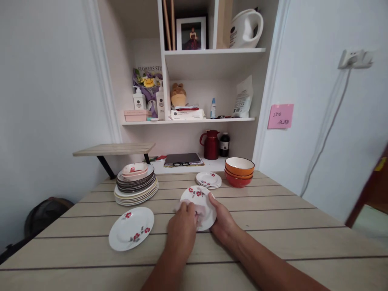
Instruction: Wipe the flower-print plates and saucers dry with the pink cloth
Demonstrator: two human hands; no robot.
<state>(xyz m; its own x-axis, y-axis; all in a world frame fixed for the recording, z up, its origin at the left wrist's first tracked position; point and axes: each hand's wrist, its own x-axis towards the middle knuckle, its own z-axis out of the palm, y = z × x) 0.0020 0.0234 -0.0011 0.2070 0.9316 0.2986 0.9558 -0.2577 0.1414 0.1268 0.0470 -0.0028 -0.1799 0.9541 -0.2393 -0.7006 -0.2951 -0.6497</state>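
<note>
A white plate with red flowers (203, 195) is tilted up above the table, its right edge in my right hand (222, 220). The thumb lies over the rim and the other fingers go behind it. My left hand (183, 226) is closed on a thin, pale pinkish cloth (200, 209), pressed against the plate's face. Part of the cloth is hidden by the fingers. Left of my hands, another flowered plate (131, 229) lies flat on the wooden table. Just behind the held plate is a small stack of flowered plates (208, 179).
At the back left stands a tall stack of plates (136, 190) with small pink dishes on top, beside a raised wooden shelf (115, 149). Orange and red bowls (239, 171) are nested at the back right. Behind them are a red jug (211, 144) and a dark laptop (182, 159).
</note>
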